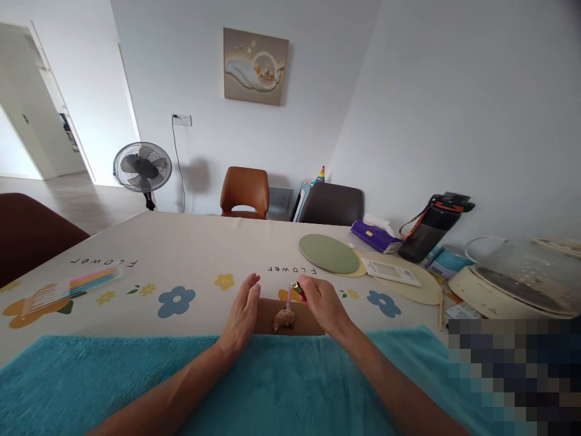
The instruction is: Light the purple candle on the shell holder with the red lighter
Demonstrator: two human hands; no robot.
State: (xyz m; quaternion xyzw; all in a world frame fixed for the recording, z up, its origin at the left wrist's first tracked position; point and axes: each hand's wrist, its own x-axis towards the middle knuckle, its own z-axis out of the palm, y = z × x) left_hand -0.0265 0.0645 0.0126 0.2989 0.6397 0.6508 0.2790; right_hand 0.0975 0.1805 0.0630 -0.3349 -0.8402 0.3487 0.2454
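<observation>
So we're at the lighting bit. Our right hand (323, 306) is closed around a small lighter (298, 288), fingers curled tight on it, and it's held right up at the top of the thin purple candle (288, 298). The candle stands upright in a little swirled pastry (284, 319), which sits on a brown board (265, 316) on the table (190, 248), just past the edge of the blue fluffy towel (272, 387) in front of us.

Our left hand (242, 315) holds nothing. It's open, fingers straight and together, standing on its edge just beside the pastry like a little wind wall, close to it but apart.

We honestly can't make out a flame at this size, on the lighter or on the wick, so we can't tell whether it's lit.

As we read it, this step calls for a steady right hand, with the lighter's mouth kept at the wick tip and not lower on the wax, since a candle that thin looks easy to knock over. The left hand shouldn't crowd in any closer to the pastry either.

Off to the left there's a pack of coloured candles (72, 289), well apart from all this, and a green round mat (329, 253) further back.
</observation>
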